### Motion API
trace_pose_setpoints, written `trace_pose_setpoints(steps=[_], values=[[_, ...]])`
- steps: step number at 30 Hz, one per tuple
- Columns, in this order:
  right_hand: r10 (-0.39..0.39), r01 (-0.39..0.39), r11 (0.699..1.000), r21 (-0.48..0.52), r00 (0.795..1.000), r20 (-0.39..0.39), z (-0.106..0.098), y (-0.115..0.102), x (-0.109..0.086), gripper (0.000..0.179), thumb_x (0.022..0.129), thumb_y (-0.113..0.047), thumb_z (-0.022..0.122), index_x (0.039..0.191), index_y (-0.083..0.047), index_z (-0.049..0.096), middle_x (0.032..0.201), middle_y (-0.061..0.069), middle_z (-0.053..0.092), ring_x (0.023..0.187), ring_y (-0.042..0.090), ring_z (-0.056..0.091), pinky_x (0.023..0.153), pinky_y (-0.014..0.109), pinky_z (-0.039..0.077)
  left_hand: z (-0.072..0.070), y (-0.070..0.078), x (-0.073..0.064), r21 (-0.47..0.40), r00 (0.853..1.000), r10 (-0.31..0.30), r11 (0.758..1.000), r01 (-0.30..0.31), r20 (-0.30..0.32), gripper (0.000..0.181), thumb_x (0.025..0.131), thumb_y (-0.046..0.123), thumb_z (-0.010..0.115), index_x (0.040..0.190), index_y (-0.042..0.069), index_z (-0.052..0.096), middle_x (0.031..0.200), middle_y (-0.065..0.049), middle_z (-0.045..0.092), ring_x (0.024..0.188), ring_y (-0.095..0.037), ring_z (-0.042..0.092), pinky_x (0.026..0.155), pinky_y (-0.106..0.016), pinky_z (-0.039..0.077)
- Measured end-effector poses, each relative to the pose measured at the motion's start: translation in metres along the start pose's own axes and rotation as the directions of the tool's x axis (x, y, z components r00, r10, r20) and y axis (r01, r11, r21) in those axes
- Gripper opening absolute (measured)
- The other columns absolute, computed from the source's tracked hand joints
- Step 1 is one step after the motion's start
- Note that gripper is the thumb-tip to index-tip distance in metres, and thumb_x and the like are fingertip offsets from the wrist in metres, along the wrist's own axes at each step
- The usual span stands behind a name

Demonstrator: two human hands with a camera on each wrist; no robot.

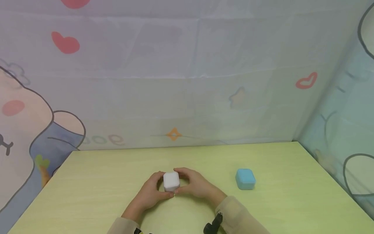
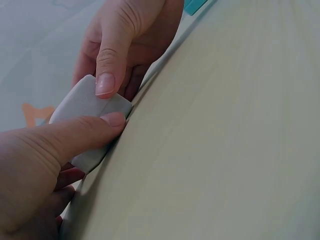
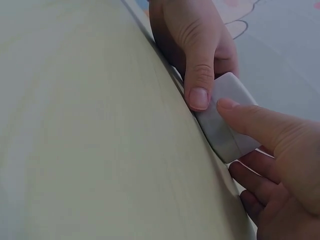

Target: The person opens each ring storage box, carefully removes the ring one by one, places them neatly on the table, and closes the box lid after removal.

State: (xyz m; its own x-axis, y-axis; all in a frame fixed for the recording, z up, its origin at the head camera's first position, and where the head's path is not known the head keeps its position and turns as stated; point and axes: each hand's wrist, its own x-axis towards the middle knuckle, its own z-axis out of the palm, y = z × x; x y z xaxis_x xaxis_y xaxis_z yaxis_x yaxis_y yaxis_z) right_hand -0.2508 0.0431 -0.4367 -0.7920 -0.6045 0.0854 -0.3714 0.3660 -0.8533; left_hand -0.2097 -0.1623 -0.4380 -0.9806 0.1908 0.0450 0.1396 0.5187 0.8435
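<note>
A small white cube (image 1: 171, 181) with rounded edges stands low over the table between both hands. My left hand (image 1: 149, 192) grips it from the left, and my right hand (image 1: 196, 183) from the right. Both thumbs press on the near face of the cube (image 2: 90, 102) in the left wrist view, the other fingers wrapping round its sides and back. From the right wrist, a thin seam line shows across the white cube (image 3: 220, 132), and the two thumb tips lie close together on it. The far side of the cube is hidden.
A light blue rounded cube (image 1: 245, 178) sits on the pale yellow table (image 1: 87, 191), right of the hands. Behind the table hangs a printed cloth (image 1: 187, 97) with hearts and cartoon figures. Another printed cloth (image 1: 342, 130) runs along the right side.
</note>
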Motion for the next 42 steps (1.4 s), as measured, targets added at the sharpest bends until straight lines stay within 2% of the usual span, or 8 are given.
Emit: trace_pose_setpoints(steps=[3,6,8,11,15,27,35,42], values=[[-0.002,0.002,1.0,-0.007,1.0,0.008,-0.001,-0.001,0.001,0.073,0.077,-0.025,0.079,0.139,-0.009,0.044,0.134,0.007,0.056,0.126,0.024,0.051,0.111,0.046,0.032,0.0,0.0,0.0,-0.001,1.0,-0.002,1.0,0.002,0.003,0.066,0.069,0.026,0.084,0.124,0.007,0.053,0.135,-0.013,0.049,0.134,-0.038,0.037,0.11,-0.06,0.025],[0.0,0.0,1.0,-0.03,1.0,0.017,-0.003,0.0,0.001,0.073,0.075,-0.027,0.08,0.138,-0.011,0.047,0.131,0.005,0.059,0.124,0.021,0.052,0.111,0.045,0.033,0.001,0.0,-0.001,0.006,1.0,-0.013,1.0,0.013,0.016,0.073,0.07,0.028,0.083,0.129,0.002,0.049,0.143,-0.015,0.042,0.138,-0.041,0.029,0.11,-0.062,0.022],[-0.003,0.004,0.999,-0.047,1.0,0.018,-0.005,0.0,0.001,0.071,0.075,-0.027,0.08,0.136,-0.011,0.049,0.129,0.004,0.06,0.123,0.02,0.053,0.11,0.045,0.034,0.002,0.001,-0.002,0.037,1.0,-0.008,0.999,0.008,0.021,0.075,0.07,0.029,0.083,0.13,-0.001,0.049,0.149,-0.017,0.035,0.142,-0.043,0.02,0.111,-0.064,0.016],[-0.008,0.009,0.998,-0.059,1.0,0.022,-0.007,0.001,0.002,0.068,0.074,-0.028,0.081,0.133,-0.011,0.051,0.126,0.003,0.061,0.122,0.019,0.053,0.108,0.045,0.035,0.001,0.003,-0.002,0.079,1.0,0.011,0.997,-0.013,0.023,0.068,0.071,0.029,0.082,0.125,-0.001,0.054,0.153,-0.019,0.026,0.144,-0.044,0.007,0.111,-0.066,0.002],[-0.002,0.004,0.998,-0.062,1.0,0.03,-0.008,0.001,0.001,0.066,0.073,-0.029,0.081,0.13,-0.012,0.053,0.124,0.002,0.062,0.121,0.02,0.054,0.108,0.046,0.036,0.002,0.004,-0.003,0.091,0.999,0.022,0.996,-0.024,0.025,0.059,0.071,0.028,0.082,0.118,0.003,0.058,0.155,-0.021,0.02,0.144,-0.046,-0.002,0.108,-0.068,-0.01],[0.012,-0.011,0.999,-0.048,1.0,0.022,-0.01,-0.001,-0.01,0.069,0.075,-0.032,0.08,0.134,-0.011,0.051,0.13,0.004,0.059,0.125,0.023,0.051,0.109,0.049,0.035,0.005,0.009,-0.007,0.126,1.0,0.027,0.992,-0.028,0.013,0.057,0.071,0.031,0.082,0.116,0.004,0.059,0.157,-0.018,0.014,0.144,-0.044,-0.007,0.106,-0.069,-0.013],[-0.002,0.002,0.999,0.032,1.0,0.01,-0.01,0.002,-0.011,0.07,0.075,-0.027,0.08,0.134,-0.007,0.05,0.132,0.007,0.058,0.125,0.024,0.052,0.109,0.046,0.036,0.005,0.011,-0.006,0.144,1.0,0.028,0.989,-0.028,0.007,0.057,0.071,0.031,0.082,0.115,0.003,0.059,0.158,-0.017,0.012,0.144,-0.043,-0.009,0.105,-0.07,-0.013],[-0.014,0.014,0.998,0.056,1.0,0.013,-0.011,0.009,-0.011,0.063,0.076,-0.027,0.079,0.131,-0.012,0.053,0.129,0.003,0.06,0.123,0.021,0.054,0.107,0.043,0.04,0.007,0.012,-0.006,0.152,1.0,0.019,0.988,-0.02,0.007,0.056,0.071,0.031,0.082,0.115,0.003,0.06,0.158,-0.017,0.007,0.143,-0.044,-0.011,0.103,-0.072,-0.014]])
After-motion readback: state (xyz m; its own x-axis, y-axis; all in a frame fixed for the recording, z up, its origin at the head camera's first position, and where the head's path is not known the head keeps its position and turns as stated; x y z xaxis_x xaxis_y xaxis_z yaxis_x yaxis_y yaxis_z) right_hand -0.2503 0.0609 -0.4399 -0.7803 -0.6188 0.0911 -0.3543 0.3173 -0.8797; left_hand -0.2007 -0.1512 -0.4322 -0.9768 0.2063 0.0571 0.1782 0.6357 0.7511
